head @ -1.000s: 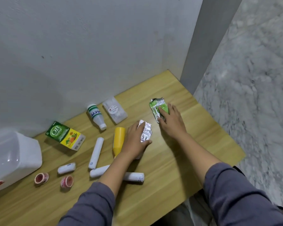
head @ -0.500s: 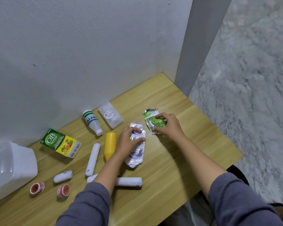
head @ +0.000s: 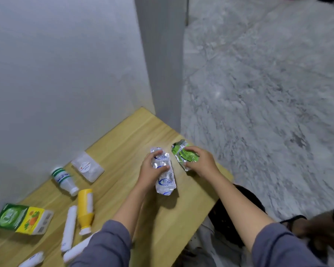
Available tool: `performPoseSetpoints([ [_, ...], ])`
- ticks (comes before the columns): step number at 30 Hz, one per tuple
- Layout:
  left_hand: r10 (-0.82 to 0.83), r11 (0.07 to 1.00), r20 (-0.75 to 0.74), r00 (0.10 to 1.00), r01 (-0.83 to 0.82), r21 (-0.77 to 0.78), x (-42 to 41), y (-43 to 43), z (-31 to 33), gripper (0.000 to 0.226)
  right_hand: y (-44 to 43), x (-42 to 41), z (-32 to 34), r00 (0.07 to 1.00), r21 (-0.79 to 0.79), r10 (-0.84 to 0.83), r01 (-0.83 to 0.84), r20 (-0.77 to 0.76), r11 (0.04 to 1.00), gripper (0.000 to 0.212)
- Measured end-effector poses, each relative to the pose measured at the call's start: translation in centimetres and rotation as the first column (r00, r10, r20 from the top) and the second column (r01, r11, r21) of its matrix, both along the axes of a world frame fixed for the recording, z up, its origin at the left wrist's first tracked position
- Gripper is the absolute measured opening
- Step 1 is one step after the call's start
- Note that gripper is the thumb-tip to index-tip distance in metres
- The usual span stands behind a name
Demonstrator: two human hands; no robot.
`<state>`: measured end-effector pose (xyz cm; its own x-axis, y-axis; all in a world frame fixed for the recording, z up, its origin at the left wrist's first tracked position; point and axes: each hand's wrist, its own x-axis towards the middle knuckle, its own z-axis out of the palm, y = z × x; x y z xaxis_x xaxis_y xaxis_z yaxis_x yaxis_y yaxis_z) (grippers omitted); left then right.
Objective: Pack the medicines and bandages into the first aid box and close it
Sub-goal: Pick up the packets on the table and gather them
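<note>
My left hand (head: 151, 171) grips a silver blister strip (head: 165, 181) with blue print, held just above the wooden table (head: 123, 143). Right beside it my right hand (head: 201, 163) holds a crumpled green foil blister strip (head: 178, 151) near the table's right edge. To the left lie a white bottle with green bands (head: 63, 178), a yellow bottle (head: 85, 207), a clear zip bag (head: 87, 166), a green and yellow carton (head: 22, 218) and white bandage rolls (head: 68, 228). The first aid box is out of view.
A grey wall (head: 66, 74) backs the table and a pillar (head: 162, 64) stands at its far right corner. Marble floor (head: 268, 93) lies beyond the right edge. A dark sandal (head: 314, 228) shows at the lower right.
Both hands have lifted their blister strips off the table and drawn them closer together. The view has swung to the right, so the white box and tape rolls have left the frame.
</note>
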<state>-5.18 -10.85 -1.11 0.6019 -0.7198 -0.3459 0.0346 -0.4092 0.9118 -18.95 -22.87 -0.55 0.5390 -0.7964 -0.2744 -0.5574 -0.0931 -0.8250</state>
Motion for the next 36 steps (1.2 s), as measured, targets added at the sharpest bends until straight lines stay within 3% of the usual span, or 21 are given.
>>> performPoseSetpoints([
  [6,-0.333,0.940,0.036,0.942,0.335,-0.070,-9.8,-10.8,0.2,0.052,-3.7,-12.8,-0.3,0.915,0.013,-0.403,0.403,0.014,0.915,0.045],
  [12,-0.626,0.774,0.122,0.771,0.632,-0.024,-21.2,-17.1,-2.9,0.055,-4.5,-23.5,-5.1,0.761,0.031,-0.642,0.647,-0.088,0.762,0.036],
  [17,-0.816,0.577,0.097,0.570,0.795,0.186,-26.3,-18.2,-10.6,0.051,-3.7,-27.4,-13.0,0.798,0.068,-0.539,0.574,-0.272,0.816,0.040],
  [26,-0.849,0.476,0.010,0.529,0.755,0.452,-25.8,-17.3,-23.9,0.054,-1.8,-29.1,-25.4,0.771,0.187,-0.517,0.608,-0.372,0.771,0.041],
  [36,-0.894,0.366,-0.061,0.444,0.804,0.469,-26.8,-17.5,-26.0,0.068,-2.3,-29.6,-27.1,0.759,0.312,-0.515,0.640,-0.399,0.702,0.047],
])
